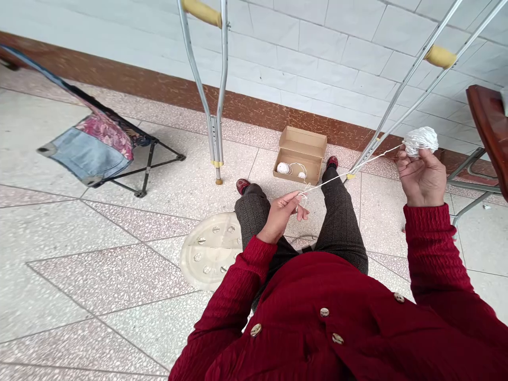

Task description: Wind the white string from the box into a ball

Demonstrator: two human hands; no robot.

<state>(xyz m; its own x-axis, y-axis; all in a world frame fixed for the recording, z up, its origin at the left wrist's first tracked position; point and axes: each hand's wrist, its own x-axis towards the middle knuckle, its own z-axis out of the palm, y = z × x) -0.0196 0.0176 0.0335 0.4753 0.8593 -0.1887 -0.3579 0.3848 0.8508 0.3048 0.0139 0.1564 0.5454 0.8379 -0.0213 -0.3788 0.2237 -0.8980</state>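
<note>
Raised at the right, my right hand (423, 177) grips a ball of white yarn (421, 141) between thumb and fingers. A taut strand of white yarn (349, 169) runs from that ball down to my left hand (283, 211), which pinches it between thumb and forefinger over my lap. A small loose tangle of the strand hangs by the left fingers. Beyond my knees an open cardboard box (298, 156) stands on the floor. Inside it lie a small white yarn ball (283, 168) and a smaller bit of white yarn (302, 175).
Two metal crutches lean at the wall, one left (214, 127) and one right (397, 111). A folding stool (93, 151) stands far left, and a round plastic stool (210, 251) is beside my left leg. A brown wooden chair (490, 132) is at the right edge.
</note>
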